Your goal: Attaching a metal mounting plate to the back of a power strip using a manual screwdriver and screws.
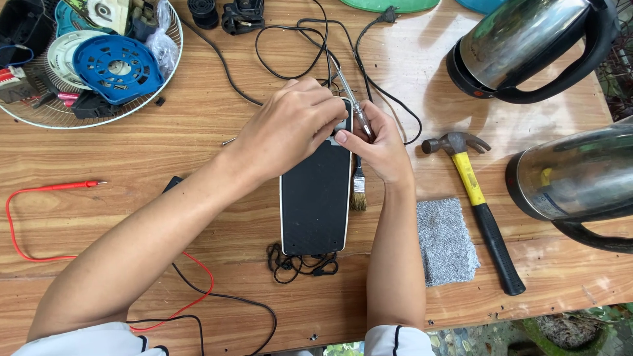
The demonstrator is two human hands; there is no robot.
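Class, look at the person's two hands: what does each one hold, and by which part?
The right hand holds a thin metal-tipped tool by its lower shaft, pinched in the fingers. The left hand grips the top end of the black flat device.

Reaching in from the lower left, forearm bare and running diagonally up toward the middle, left hand [290, 125] arching palm-down with fingers curled and knuckles raised. Rising almost straight from the bottom edge, right forearm bare too, right hand [376, 142] pinching with thumb and fingertips, thumb tip touching the left hand's fingertips. Both wrists bending slightly inward.
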